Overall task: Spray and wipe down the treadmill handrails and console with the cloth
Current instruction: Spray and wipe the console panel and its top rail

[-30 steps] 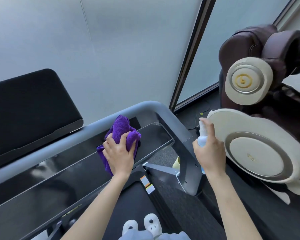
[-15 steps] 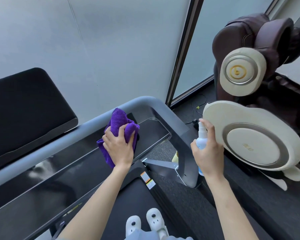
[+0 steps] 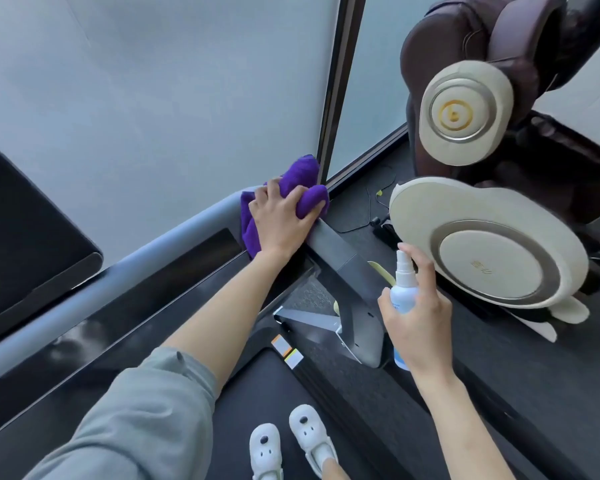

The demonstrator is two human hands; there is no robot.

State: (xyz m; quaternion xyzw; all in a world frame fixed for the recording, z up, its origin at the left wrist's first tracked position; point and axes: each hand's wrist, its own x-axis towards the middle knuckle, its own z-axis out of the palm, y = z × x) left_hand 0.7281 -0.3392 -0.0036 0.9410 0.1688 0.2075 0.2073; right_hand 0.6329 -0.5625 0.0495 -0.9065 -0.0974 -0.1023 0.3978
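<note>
My left hand (image 3: 280, 220) presses a bunched purple cloth (image 3: 300, 183) onto the right corner of the treadmill's grey handrail (image 3: 146, 265), where the rail bends down into the dark upright (image 3: 347, 271). The glossy black console (image 3: 125, 323) lies below the rail, partly under my left forearm. My right hand (image 3: 418, 317) grips a small white spray bottle (image 3: 403, 289) upright, to the right of the upright, index finger on its nozzle.
A brown massage chair with cream round panels (image 3: 482, 244) stands close on the right. A frosted glass wall (image 3: 153, 98) with a dark frame post (image 3: 336, 91) is ahead. A black screen (image 3: 21, 237) sits at left. My white slippers (image 3: 284, 441) rest on the belt.
My left hand slid the cloth from the console's right end up and right onto the handrail corner. My right hand with the bottle stayed beside the upright.
</note>
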